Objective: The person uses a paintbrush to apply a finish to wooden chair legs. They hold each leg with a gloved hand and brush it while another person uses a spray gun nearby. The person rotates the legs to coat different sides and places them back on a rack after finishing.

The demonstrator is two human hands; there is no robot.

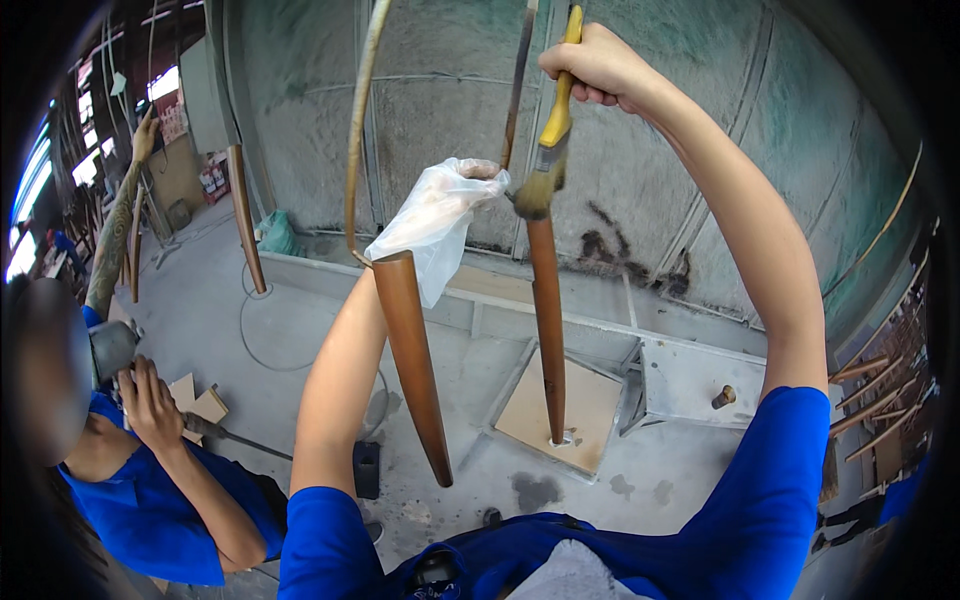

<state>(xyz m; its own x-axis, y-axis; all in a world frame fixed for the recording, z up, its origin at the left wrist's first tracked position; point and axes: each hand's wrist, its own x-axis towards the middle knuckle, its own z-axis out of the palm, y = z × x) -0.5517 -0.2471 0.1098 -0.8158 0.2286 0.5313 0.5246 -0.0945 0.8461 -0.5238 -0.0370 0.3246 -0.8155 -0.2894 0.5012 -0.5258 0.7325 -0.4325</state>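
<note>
The person's right grip (597,70), a bare hand raised high, was clenched around the yellow handle of a wide paintbrush (556,125), whose bristles pointed downward. The bristles sat against the upper end of a tapered brown wooden leg (547,320), hiding its top; this leg stood upright at the middle of the view, its narrow lower end in front of a tan square board (520,395) near the floor, and whether it touched that board could not be told. The left grip (435,215), wrapped in loose translucent plastic, was beside the brush with its fingers curled next to the lower end of a dark thin rod (518,80); the covering hid whether it grasped the rod. Nearer the person, a second brown leg (412,365) hung slightly tilted in front of the left forearm, its wide end up, close to the bottom of a pale curved rod (362,110). To the right of the board was a low grey stand (690,365) with a short brown stub (724,397) on it. On the left, a co-worker (160,520) in a blue shirt had one arm raised and the other hand beside a grey rounded cup (113,348). Behind them another wooden leg (244,215) was upright near a green bag (277,235), and grey-green panels (430,125) lined the back.
</note>
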